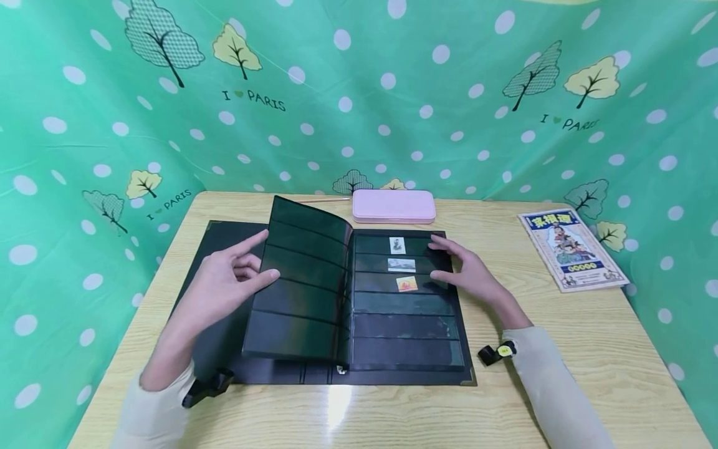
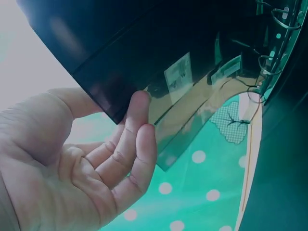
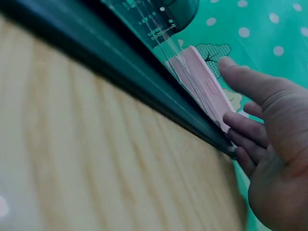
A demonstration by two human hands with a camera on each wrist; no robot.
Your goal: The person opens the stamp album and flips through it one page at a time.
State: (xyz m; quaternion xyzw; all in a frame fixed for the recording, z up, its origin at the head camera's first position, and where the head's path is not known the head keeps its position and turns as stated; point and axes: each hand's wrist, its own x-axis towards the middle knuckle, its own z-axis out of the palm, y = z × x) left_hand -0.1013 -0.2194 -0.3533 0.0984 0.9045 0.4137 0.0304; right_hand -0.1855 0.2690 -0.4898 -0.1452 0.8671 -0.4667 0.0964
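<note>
A black stamp album (image 1: 412, 378) lies spread on the table, with metal rings (image 2: 269, 62) along its spine in the left wrist view. My left hand (image 1: 227, 284) pinches the outer edge of a raised dark page (image 1: 300, 280), thumb on one face and fingers behind. The right-hand page (image 1: 404, 324) has clear strips, with a portrait stamp (image 1: 397, 245), a grey landscape stamp (image 1: 401, 265) and an orange-yellow stamp (image 1: 407, 284) in its upper rows. Over that page's upper right edge rests my right hand (image 1: 468, 268), fingers loosely bent; in the right wrist view its fingertips are at the album's edge.
Behind the album sits a pink pencil case (image 1: 394, 206), with a thin stick (image 1: 322, 200) beside it. A colourful printed booklet (image 1: 572, 249) lies at the table's right. A green dotted cloth (image 1: 359, 100) hangs around the back and sides of the wooden table (image 1: 421, 418).
</note>
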